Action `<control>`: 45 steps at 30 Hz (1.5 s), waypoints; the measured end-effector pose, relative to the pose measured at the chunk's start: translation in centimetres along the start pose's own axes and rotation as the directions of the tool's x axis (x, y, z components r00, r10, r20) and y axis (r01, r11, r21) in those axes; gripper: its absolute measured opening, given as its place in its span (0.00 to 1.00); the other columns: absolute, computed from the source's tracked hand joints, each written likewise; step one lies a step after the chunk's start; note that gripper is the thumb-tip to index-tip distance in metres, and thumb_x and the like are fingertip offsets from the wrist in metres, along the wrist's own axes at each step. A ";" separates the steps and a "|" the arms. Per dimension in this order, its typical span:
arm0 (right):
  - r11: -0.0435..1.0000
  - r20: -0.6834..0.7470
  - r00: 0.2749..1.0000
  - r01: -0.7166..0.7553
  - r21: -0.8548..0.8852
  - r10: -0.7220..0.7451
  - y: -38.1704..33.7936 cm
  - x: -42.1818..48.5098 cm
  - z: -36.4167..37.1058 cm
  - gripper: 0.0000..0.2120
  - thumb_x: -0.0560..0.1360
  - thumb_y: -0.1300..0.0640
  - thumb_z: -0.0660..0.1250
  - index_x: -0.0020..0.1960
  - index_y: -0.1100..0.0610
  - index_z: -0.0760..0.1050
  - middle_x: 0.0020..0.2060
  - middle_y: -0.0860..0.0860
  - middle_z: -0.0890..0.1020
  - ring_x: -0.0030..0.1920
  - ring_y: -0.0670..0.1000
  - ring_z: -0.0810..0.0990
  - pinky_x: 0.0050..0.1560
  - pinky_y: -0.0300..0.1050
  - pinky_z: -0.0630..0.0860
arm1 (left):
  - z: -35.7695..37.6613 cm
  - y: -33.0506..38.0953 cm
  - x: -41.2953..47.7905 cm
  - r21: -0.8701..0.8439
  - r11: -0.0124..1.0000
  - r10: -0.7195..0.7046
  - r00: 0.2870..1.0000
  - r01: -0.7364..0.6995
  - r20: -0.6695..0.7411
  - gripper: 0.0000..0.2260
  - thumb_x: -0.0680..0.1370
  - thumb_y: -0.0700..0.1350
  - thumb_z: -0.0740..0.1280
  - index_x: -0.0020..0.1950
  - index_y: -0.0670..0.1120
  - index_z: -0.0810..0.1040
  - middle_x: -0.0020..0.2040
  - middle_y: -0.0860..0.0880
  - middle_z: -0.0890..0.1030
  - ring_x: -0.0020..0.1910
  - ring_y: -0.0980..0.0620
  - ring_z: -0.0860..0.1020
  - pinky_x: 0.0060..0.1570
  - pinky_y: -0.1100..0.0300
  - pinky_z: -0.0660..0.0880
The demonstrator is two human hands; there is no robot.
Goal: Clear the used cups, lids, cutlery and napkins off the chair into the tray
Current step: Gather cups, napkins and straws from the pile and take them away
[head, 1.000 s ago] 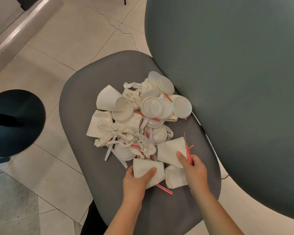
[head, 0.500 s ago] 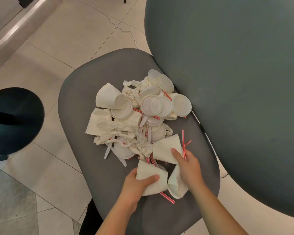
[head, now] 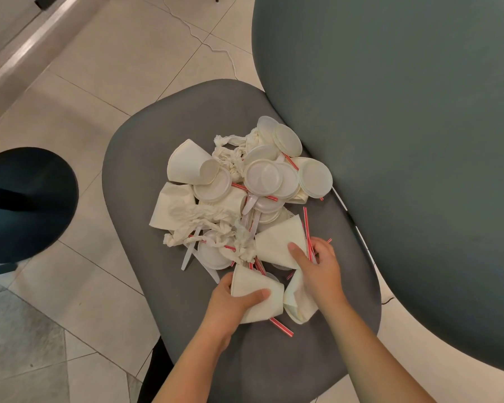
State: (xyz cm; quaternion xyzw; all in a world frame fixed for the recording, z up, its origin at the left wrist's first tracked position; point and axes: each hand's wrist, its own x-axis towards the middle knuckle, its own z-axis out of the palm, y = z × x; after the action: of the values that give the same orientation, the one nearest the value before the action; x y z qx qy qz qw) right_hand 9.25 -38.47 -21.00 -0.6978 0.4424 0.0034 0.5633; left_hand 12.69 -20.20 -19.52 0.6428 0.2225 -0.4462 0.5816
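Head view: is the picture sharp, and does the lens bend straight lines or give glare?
Head view: the pile of lids and both hands are sharp; the floor tile lines bow outward, a wide-angle effect; soft even light, with a mild sheen on the metal rail, no harsh glare.

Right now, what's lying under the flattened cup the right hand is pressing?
Under the flattened cup beneath the right hand, red striped straws poke out along its right edge, and a clear lid's rim shows at its near edge. Whatever else lies beneath is covered.
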 end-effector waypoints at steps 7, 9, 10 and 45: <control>0.997 0.059 0.998 0.024 0.068 -0.028 -0.1 -0.3 -0.5 0.05 0.74 0.53 0.72 0.49 0.47 0.79 0.53 0.48 0.81 0.54 0.47 0.79 0.54 0.43 0.75 | 0.2 0.5 0.7 0.016 1.000 -0.008 0.999 0.008 0.037 0.23 0.65 0.40 0.80 0.57 0.50 0.78 0.48 0.52 0.86 0.46 0.55 0.84 0.39 0.64 0.79; 0.997 0.069 0.997 0.012 0.072 -0.017 -0.2 -0.2 -0.4 0.06 0.73 0.53 0.73 0.49 0.49 0.79 0.53 0.49 0.81 0.55 0.47 0.79 0.56 0.44 0.75 | -0.1 0.5 0.9 0.019 1.000 -0.020 0.998 0.019 0.063 0.24 0.65 0.41 0.80 0.58 0.49 0.78 0.48 0.52 0.86 0.46 0.55 0.84 0.39 0.64 0.79; 0.996 0.081 0.997 -0.013 0.087 0.006 -0.4 -0.2 -0.4 0.06 0.73 0.53 0.73 0.49 0.50 0.79 0.52 0.49 0.82 0.53 0.48 0.80 0.54 0.45 0.76 | -0.2 0.5 1.0 0.028 0.999 -0.027 0.997 0.025 0.077 0.24 0.65 0.41 0.80 0.58 0.50 0.78 0.48 0.52 0.86 0.47 0.56 0.84 0.40 0.64 0.80; 0.808 0.444 0.853 -0.455 0.374 0.274 -1.6 -0.2 -1.7 0.20 0.66 0.50 0.76 0.54 0.58 0.80 0.45 0.57 0.85 0.44 0.55 0.83 0.47 0.55 0.81 | 0.6 3.0 2.6 0.182 0.982 -0.025 0.928 -0.046 0.372 0.27 0.65 0.42 0.81 0.61 0.51 0.77 0.54 0.52 0.85 0.54 0.54 0.83 0.46 0.62 0.80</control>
State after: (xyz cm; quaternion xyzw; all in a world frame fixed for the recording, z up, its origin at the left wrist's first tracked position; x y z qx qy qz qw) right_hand 9.29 -39.70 -19.06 -0.4282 0.4439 0.1382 0.7749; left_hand 16.26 -22.11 -19.98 0.5994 0.0615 -0.5758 0.5526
